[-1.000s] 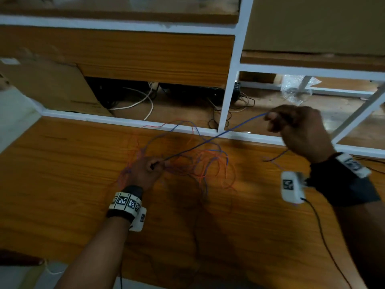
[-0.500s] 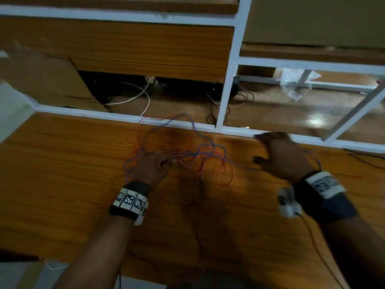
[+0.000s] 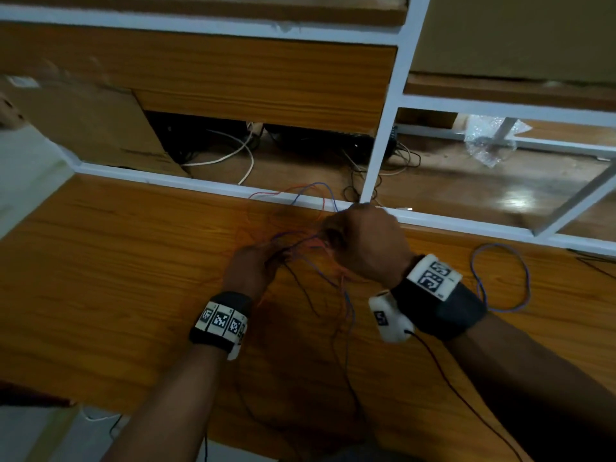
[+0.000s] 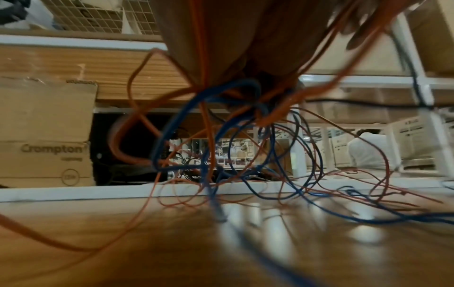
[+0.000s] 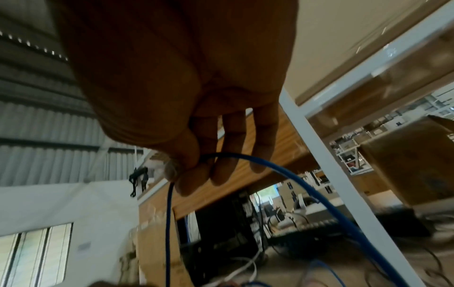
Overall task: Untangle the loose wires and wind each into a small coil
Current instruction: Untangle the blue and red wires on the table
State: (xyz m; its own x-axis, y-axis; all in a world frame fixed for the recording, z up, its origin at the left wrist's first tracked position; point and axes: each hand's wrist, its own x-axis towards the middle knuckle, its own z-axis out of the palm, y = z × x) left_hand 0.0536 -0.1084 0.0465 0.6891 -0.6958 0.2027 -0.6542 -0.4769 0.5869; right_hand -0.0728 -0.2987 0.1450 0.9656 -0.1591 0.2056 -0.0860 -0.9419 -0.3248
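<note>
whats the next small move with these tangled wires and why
Probably draw the thin blue wire, pinched by the right hand, away from the orange-and-blue wire tangle that the left hand grips, since it still runs into that knot.

Table [image 3: 133, 278] wood-grain, glossy; wires [image 4: 221, 136] smooth plastic-coated; shelf frame [image 3: 383, 128] white-painted; boxes [image 4: 44, 136] matt cardboard.

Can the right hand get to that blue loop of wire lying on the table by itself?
Probably yes. The blue loop lies just beside the right hand with bare table between, but that hand pinches a blue wire and must drop it first.
</note>
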